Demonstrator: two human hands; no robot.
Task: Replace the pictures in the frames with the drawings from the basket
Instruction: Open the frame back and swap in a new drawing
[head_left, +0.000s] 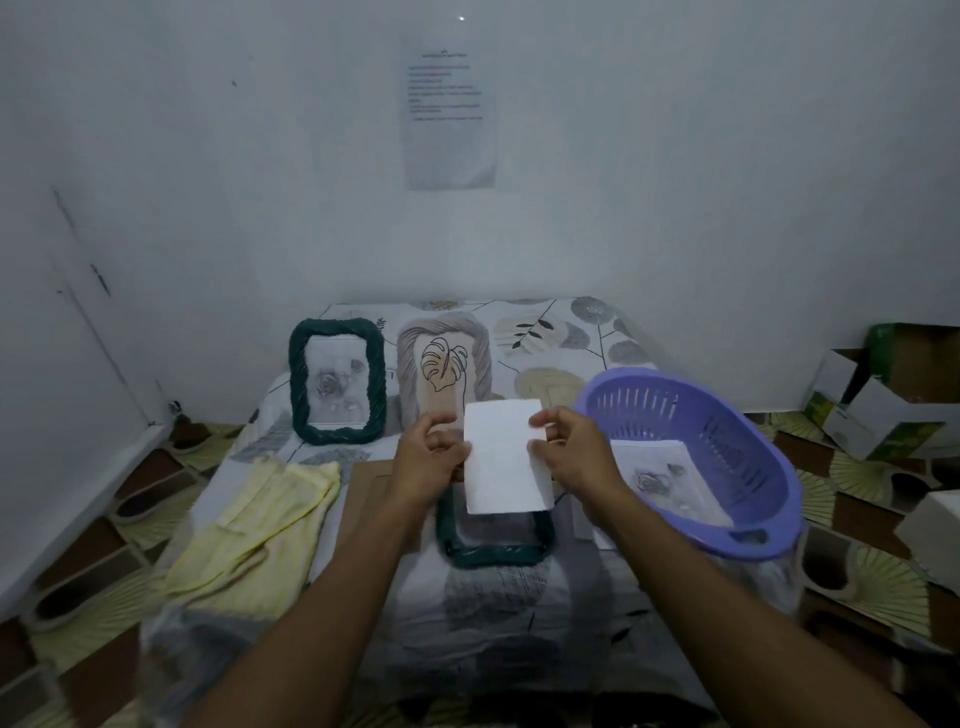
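Observation:
I hold a white sheet (504, 460) upright above the table, blank side toward me. My left hand (428, 457) pinches its left edge and my right hand (571, 447) pinches its right edge. Under the sheet a dark green frame (493, 545) lies flat, mostly hidden. At the back stand another dark green frame (336, 382) with a grey rose picture and a beige frame (447, 364) with a leaf line drawing. The purple basket (727, 499) sits at the right, tilted, with a rose drawing (660, 478) inside.
A yellow cloth (260, 525) lies at the left of the table. A brown board (369, 499) lies beside the flat frame. White and green boxes (883, 405) are stacked on the floor at the far right. The wall is close behind the table.

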